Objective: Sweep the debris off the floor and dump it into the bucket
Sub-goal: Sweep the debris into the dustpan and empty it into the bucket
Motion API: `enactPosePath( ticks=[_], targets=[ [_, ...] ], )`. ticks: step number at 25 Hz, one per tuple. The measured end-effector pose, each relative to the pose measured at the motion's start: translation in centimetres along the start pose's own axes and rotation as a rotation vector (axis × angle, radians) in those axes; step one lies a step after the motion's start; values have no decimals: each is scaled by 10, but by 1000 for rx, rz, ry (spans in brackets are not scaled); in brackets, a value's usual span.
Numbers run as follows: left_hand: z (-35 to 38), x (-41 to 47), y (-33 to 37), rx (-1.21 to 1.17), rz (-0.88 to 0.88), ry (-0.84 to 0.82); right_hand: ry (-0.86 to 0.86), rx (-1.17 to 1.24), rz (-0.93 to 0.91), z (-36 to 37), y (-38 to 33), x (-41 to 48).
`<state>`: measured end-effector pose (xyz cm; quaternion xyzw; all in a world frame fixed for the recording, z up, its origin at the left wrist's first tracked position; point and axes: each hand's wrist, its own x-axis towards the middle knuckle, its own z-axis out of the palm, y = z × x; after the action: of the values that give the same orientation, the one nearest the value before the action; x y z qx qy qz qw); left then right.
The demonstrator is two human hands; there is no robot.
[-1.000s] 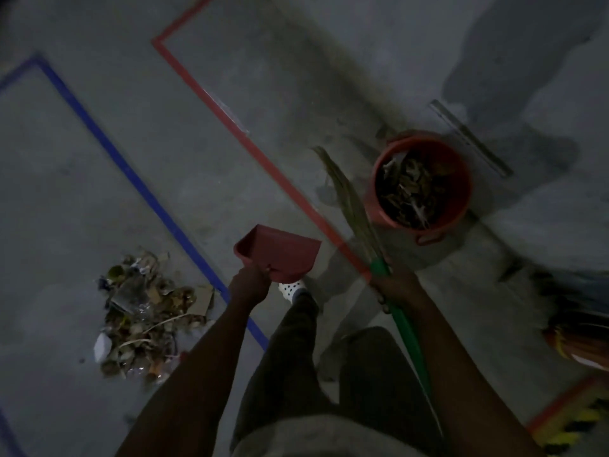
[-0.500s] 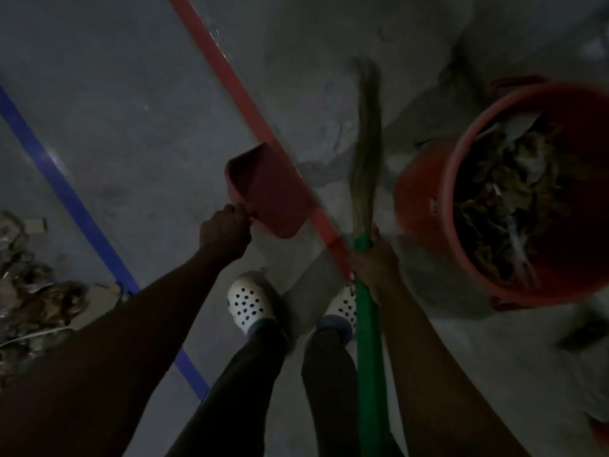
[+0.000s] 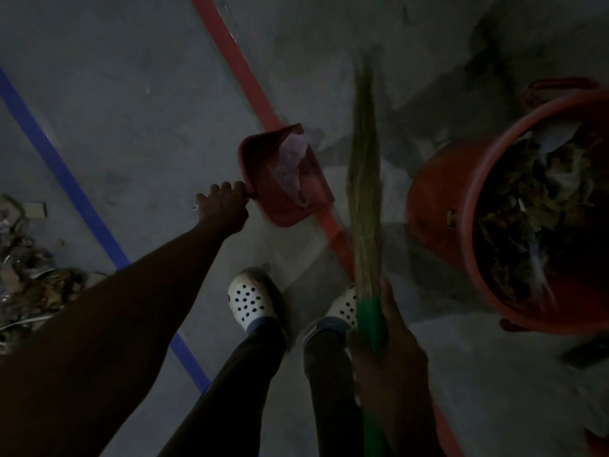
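From the head view, the left hand (image 3: 224,206) has its fingers curled tight round the handle of a red dustpan (image 3: 260,159), which appears to be held above the floor (image 3: 131,94) with a pale crumpled scrap (image 3: 291,166) lying in it. The right hand (image 3: 389,354) is wrapped round the green shaft of the broom (image 3: 364,179), whose straw bristles point away from the person, between the dustpan and the orange bucket (image 3: 438,199). The bucket stands at the right, already well filled with dry litter. The debris pile (image 3: 29,278) not yet swept lies at the far left edge, beyond the blue tape line (image 3: 59,166) and well apart from the bucket. The step in hand looks like emptying the pan. To do it well, carry the pan level past the broom, bring its lip over the bucket rim before tipping, and tip slowly, since so light a scrap may drift out. Keep the bristles clear of the pan's path. Counted: one dustpan, one broom, one bucket, one pile, one scrap in the pan, two tape lines (blue and a red tape line (image 3: 240,70)) and two white clogs (image 3: 250,301).
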<state>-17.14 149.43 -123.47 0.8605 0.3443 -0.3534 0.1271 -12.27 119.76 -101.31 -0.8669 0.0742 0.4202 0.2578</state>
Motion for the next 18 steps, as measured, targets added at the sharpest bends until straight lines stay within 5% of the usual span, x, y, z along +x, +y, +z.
enactPosePath(
  ticks=[4, 8, 18],
  targets=[
    [8, 10, -8, -36, -20, 23, -157, -145, 47, 30, -24, 61],
    [8, -8, -12, -135, -6, 61, -376, -120, 75, 53, -22, 15],
    [-152, -177, 39, -151, 123, 275, -3, 79, 140, -119, -56, -167]
  ],
)
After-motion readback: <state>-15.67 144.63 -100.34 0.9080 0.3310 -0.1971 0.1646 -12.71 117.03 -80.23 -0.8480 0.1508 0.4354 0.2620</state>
